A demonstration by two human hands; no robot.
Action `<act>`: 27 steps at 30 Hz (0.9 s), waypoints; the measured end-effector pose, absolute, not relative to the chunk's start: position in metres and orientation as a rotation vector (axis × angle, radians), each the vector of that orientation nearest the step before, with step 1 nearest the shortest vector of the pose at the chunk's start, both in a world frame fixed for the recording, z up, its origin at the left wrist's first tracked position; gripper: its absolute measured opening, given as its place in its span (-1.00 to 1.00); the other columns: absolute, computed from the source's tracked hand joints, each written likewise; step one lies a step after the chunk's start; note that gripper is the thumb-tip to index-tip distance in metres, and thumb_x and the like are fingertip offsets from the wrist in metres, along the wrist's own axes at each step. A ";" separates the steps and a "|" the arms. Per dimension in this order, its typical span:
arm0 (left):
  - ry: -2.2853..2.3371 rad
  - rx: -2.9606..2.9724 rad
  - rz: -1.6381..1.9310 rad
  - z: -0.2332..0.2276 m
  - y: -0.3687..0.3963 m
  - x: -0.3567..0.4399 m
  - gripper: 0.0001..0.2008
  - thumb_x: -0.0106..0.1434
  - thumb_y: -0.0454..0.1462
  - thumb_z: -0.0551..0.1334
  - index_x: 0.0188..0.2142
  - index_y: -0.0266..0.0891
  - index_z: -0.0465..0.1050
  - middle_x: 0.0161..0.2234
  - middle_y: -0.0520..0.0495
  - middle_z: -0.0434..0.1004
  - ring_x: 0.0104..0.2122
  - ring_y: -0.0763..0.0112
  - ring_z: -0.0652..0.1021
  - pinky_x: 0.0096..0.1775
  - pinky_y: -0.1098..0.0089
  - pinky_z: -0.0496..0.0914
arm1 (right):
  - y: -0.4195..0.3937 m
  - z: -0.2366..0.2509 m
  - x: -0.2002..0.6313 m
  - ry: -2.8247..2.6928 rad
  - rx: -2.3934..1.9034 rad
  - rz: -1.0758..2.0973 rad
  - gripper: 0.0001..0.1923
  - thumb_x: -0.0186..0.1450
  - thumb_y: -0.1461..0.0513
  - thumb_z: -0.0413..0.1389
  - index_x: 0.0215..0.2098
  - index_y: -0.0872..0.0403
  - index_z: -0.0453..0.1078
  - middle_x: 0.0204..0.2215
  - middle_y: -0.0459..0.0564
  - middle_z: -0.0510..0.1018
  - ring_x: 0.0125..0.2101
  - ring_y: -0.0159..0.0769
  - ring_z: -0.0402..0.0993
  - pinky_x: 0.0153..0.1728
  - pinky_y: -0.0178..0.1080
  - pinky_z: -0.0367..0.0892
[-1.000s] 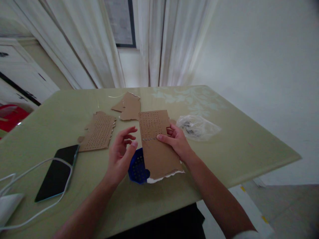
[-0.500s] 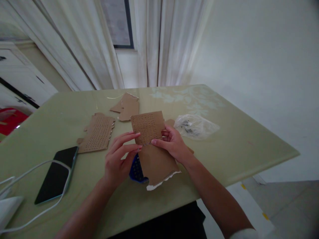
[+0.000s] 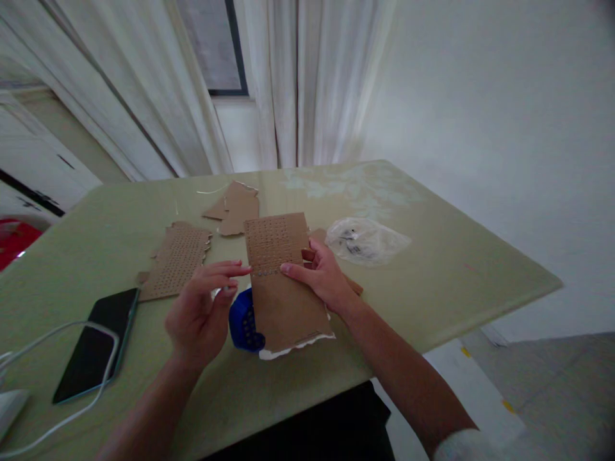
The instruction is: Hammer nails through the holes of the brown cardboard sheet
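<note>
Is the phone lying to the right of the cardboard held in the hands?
No, the phone lies left of the held cardboard.

A black phone (image 3: 91, 346) with a white cable (image 3: 62, 333) lies on a green table (image 3: 456, 269), a clear plastic bag (image 3: 368, 240) opposite.

Dim, soft indoor light, greenish cast. Daylight entering through the window (image 3: 211, 45) behind sheer curtains (image 3: 288, 83). Pale glare on the glossy table (image 3: 432, 256) just below the window. Faint shadows only. Slightly soft throughout, blurrier and stretched far from the window, with dark corners at the right.
</note>
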State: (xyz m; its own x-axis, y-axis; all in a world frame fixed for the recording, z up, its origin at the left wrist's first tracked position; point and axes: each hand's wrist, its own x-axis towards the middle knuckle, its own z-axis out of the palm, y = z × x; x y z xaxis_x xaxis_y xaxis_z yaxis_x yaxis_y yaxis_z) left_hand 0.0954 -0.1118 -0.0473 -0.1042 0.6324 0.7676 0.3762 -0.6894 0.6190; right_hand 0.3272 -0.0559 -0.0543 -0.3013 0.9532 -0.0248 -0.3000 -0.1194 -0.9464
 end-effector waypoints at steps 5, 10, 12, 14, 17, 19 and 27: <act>1.859 1.828 1.413 -0.053 -0.078 0.057 -0.74 0.43 -0.05 0.34 -0.08 -0.15 0.68 -0.24 -0.07 0.78 -0.31 0.24 0.71 -0.24 0.30 0.53 | -0.049 -0.053 0.330 -0.996 -0.788 1.643 -0.37 0.12 0.07 0.61 0.08 -0.08 0.54 -0.01 -0.01 0.81 -0.14 -0.09 0.80 -0.08 -0.07 0.72; 2.169 1.940 0.341 -0.063 -0.068 0.036 -0.61 0.45 -0.15 0.17 0.16 -0.17 0.60 -0.16 -0.17 0.79 -0.17 -0.01 0.74 -0.10 0.12 0.53 | -0.044 -0.053 0.332 -0.961 -0.748 1.661 -0.40 0.11 0.06 0.61 0.04 -0.05 0.55 -0.07 -0.01 0.82 -0.18 -0.09 0.81 -0.10 -0.07 0.73; 2.197 1.956 0.173 -0.066 -0.068 0.035 -0.66 0.48 -0.18 0.14 0.08 -0.16 0.62 -0.11 -0.22 0.79 -0.08 -0.09 0.74 -0.06 0.07 0.53 | -0.042 -0.056 0.333 -0.962 -0.738 1.656 -0.40 0.12 0.06 0.60 0.04 -0.05 0.55 -0.06 0.00 0.82 -0.18 -0.08 0.81 -0.09 -0.06 0.73; 2.213 1.953 0.123 -0.069 -0.069 0.033 -0.68 0.48 -0.18 0.14 0.05 -0.16 0.62 -0.10 -0.23 0.80 -0.07 -0.09 0.74 -0.06 0.08 0.53 | -0.040 -0.059 0.334 -0.963 -0.743 1.650 -0.41 0.13 0.06 0.60 0.04 -0.04 0.55 -0.05 0.01 0.82 -0.17 -0.08 0.81 -0.09 -0.07 0.73; 2.251 1.964 0.187 -0.074 -0.066 0.029 -0.67 0.49 -0.18 0.14 0.09 -0.15 0.62 -0.12 -0.21 0.79 -0.07 -0.02 0.74 -0.04 0.14 0.54 | -0.038 -0.062 0.334 -0.956 -0.762 1.648 -0.40 0.11 0.05 0.61 0.04 -0.03 0.56 -0.07 0.01 0.83 -0.19 -0.10 0.81 -0.12 -0.10 0.73; 2.257 1.961 0.252 -0.078 -0.063 0.027 -0.67 0.48 -0.17 0.16 0.09 -0.15 0.63 -0.12 -0.20 0.79 -0.06 0.00 0.73 -0.04 0.17 0.53 | -0.038 -0.062 0.333 -0.950 -0.763 1.650 -0.39 0.10 0.05 0.62 0.03 -0.03 0.57 -0.08 0.00 0.83 -0.21 -0.11 0.81 -0.14 -0.10 0.73; 1.574 1.905 1.269 -0.063 -0.077 0.068 -0.63 0.52 0.01 0.26 0.00 -0.15 0.73 -0.25 -0.10 0.75 -0.47 0.35 0.51 -0.38 0.33 0.36 | -0.044 -0.059 0.333 -1.011 -0.631 1.701 -0.34 0.13 0.06 0.60 0.12 -0.05 0.52 0.00 0.04 0.82 -0.15 -0.04 0.83 -0.08 -0.02 0.75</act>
State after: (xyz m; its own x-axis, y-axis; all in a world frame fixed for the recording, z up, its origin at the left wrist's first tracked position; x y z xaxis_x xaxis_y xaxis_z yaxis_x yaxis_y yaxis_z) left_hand 0.0676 -0.0770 -0.0633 -0.0247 0.9142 0.4045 0.5890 -0.3137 0.7448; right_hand 0.3330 -0.0442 -0.0591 -0.3476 0.9360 0.0562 -0.4965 -0.1329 -0.8578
